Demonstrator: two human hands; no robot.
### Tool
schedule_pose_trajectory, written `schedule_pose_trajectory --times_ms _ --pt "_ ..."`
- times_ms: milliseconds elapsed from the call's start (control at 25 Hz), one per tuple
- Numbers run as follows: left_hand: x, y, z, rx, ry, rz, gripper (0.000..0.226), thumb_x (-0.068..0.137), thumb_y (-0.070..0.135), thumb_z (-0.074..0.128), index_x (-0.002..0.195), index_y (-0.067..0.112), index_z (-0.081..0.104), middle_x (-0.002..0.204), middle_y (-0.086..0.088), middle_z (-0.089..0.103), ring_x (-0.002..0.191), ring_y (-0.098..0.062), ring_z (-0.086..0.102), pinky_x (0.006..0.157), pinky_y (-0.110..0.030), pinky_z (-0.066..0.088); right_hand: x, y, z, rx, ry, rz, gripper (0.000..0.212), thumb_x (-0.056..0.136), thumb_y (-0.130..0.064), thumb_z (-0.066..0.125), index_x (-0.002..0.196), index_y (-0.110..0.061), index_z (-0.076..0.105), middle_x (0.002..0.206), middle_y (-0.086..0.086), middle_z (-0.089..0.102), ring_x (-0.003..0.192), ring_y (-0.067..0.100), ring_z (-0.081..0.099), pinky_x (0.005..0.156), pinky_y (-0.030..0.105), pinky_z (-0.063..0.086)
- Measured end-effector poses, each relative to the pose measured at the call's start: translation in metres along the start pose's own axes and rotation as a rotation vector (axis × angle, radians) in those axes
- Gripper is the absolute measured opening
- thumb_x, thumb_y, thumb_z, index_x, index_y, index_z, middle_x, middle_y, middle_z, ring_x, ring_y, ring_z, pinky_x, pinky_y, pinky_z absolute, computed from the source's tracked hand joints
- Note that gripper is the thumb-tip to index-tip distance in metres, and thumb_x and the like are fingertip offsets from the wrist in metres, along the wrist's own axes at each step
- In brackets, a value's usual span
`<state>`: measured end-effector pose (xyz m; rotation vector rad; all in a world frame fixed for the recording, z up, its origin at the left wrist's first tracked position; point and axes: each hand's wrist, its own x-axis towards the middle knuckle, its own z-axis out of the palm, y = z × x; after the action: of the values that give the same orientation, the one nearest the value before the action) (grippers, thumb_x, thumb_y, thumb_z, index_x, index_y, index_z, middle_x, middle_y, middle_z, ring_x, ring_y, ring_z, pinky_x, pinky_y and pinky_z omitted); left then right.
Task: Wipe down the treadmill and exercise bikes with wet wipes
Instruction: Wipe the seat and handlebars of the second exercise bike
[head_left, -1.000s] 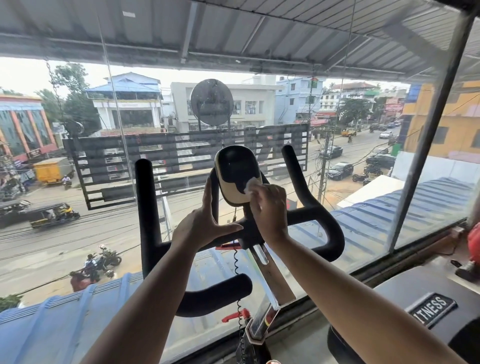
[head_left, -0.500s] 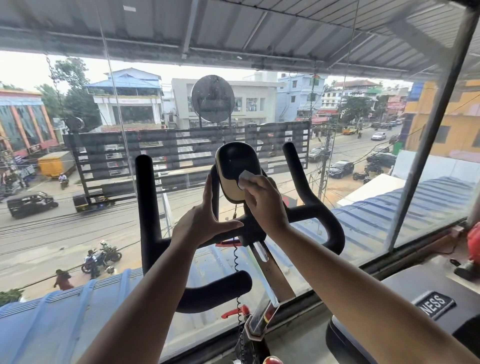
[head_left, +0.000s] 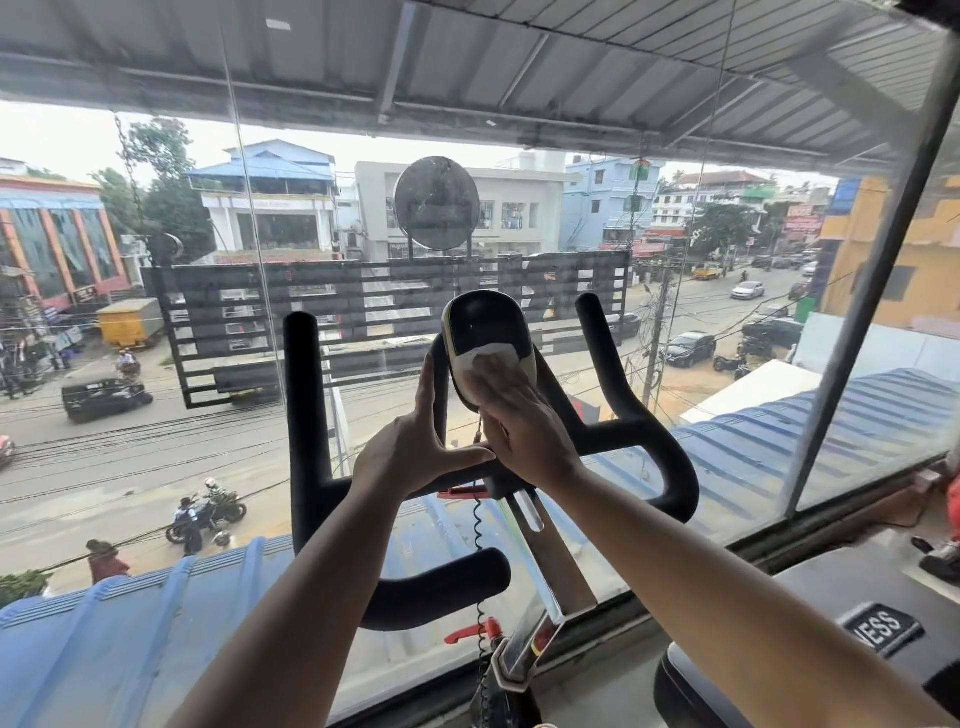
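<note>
An exercise bike's black handlebars (head_left: 306, 415) stand in front of me, with an oval black and cream console (head_left: 480, 322) at their centre. My right hand (head_left: 519, 421) presses a white wet wipe (head_left: 493, 356) flat against the lower part of the console face. My left hand (head_left: 415, 447) steadies the console from the left, fingers straight up along its edge and thumb stretched toward the right hand. Part of the wipe is hidden under my right fingers.
A large glass window (head_left: 156, 467) stands just beyond the handlebars, overlooking a street. The bike's chrome stem (head_left: 540, 582) and a coiled black cable (head_left: 478, 525) run down below the console. Another machine's dark housing (head_left: 831, 623) sits at the lower right.
My right hand has slid the wipe from the right edge of the console leftward onto its lower face. The left hand has stayed on the console's left side.
</note>
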<state>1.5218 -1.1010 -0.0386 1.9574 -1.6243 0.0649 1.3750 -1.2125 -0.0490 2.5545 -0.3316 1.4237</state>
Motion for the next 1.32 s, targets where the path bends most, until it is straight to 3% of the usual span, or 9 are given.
schedule_pose_trajectory --times_ms 120,280,440,640,800,960,1040,1240,1320 --pt "0.0 -0.002 -0.001 -0.024 0.007 -0.005 0.136 0.064 0.075 0.071 0.141 0.045 -0.037 0.085 -0.017 0.072 0.064 -0.028 0.064 0.062 -0.037 0.055 0.006 -0.009 -0.003 0.147 0.037 0.301 0.047 0.101 -0.021 0.037 0.146 -0.007 0.037 0.154 0.01 0.031 0.147 0.023 0.019 0.118 0.043 0.024" --pt "0.0 -0.001 -0.002 -0.011 -0.012 0.001 0.135 0.067 0.072 0.071 0.145 0.038 -0.034 0.089 -0.02 0.072 0.06 -0.023 0.059 0.056 -0.03 0.047 0.003 -0.006 -0.013 0.067 -0.143 -0.013 0.052 0.104 -0.036 0.023 0.144 -0.007 0.041 0.152 0.01 0.034 0.146 0.022 0.022 0.12 0.04 0.02" --pt "0.0 -0.002 -0.001 -0.04 0.023 0.025 0.138 0.064 0.071 0.075 0.142 0.044 -0.035 0.102 -0.022 0.071 0.073 -0.032 0.067 0.067 -0.041 0.057 0.002 0.003 -0.008 0.146 -0.059 0.305 0.058 0.103 -0.044 0.014 0.152 -0.013 0.02 0.16 0.009 0.014 0.149 0.02 0.003 0.121 0.038 0.012" --pt "-0.002 0.001 -0.003 -0.035 0.022 0.023 0.138 0.063 0.073 0.074 0.143 0.045 -0.035 0.101 -0.022 0.071 0.072 -0.032 0.067 0.064 -0.039 0.056 -0.004 -0.003 -0.013 0.094 -0.111 0.136 0.055 0.103 -0.037 0.023 0.149 -0.01 0.031 0.157 0.005 0.022 0.148 0.013 0.006 0.12 0.029 0.009" --pt "-0.002 0.001 -0.003 -0.009 0.004 0.017 0.138 0.067 0.069 0.075 0.144 0.04 -0.035 0.089 -0.018 0.072 0.062 -0.025 0.059 0.059 -0.033 0.051 0.001 0.01 -0.011 0.204 -0.003 0.29 0.055 0.103 -0.033 0.021 0.152 -0.008 0.019 0.16 0.008 0.014 0.149 0.018 0.006 0.121 0.036 0.012" --pt "-0.001 0.002 -0.005 -0.026 -0.001 0.019 0.137 0.067 0.066 0.076 0.145 0.04 -0.034 0.072 -0.007 0.063 0.059 -0.021 0.057 0.056 -0.029 0.043 0.037 0.011 -0.013 0.321 0.002 0.623 0.068 0.095 -0.052 0.014 0.154 -0.018 0.012 0.161 -0.002 0.008 0.145 0.001 0.003 0.11 0.004 0.005" --pt "-0.001 0.003 -0.006 -0.019 -0.009 0.021 0.137 0.068 0.065 0.076 0.145 0.039 -0.034 0.07 -0.002 0.058 0.056 -0.017 0.053 0.053 -0.027 0.04 0.058 0.014 -0.012 0.278 -0.025 0.654 0.067 0.094 -0.05 0.014 0.154 -0.018 0.012 0.161 -0.002 0.008 0.146 0.005 0.003 0.116 0.013 0.003" --pt "-0.001 0.002 -0.005 -0.014 -0.009 0.004 0.136 0.068 0.068 0.076 0.145 0.04 -0.034 0.073 -0.001 0.057 0.059 -0.018 0.054 0.056 -0.028 0.043 0.078 0.023 -0.011 0.095 -0.084 0.349 0.066 0.095 -0.052 0.01 0.152 -0.022 0.022 0.16 -0.003 0.016 0.148 0.01 0.007 0.119 0.026 0.001" --pt "-0.001 0.003 -0.005 -0.008 -0.012 0.005 0.136 0.068 0.067 0.075 0.145 0.04 -0.034 0.073 0.0 0.056 0.059 -0.018 0.054 0.055 -0.027 0.042 0.078 0.026 -0.013 0.161 -0.035 0.491 0.062 0.097 -0.049 0.011 0.152 -0.022 0.025 0.159 -0.005 0.019 0.147 0.007 0.011 0.12 0.03 0.001"
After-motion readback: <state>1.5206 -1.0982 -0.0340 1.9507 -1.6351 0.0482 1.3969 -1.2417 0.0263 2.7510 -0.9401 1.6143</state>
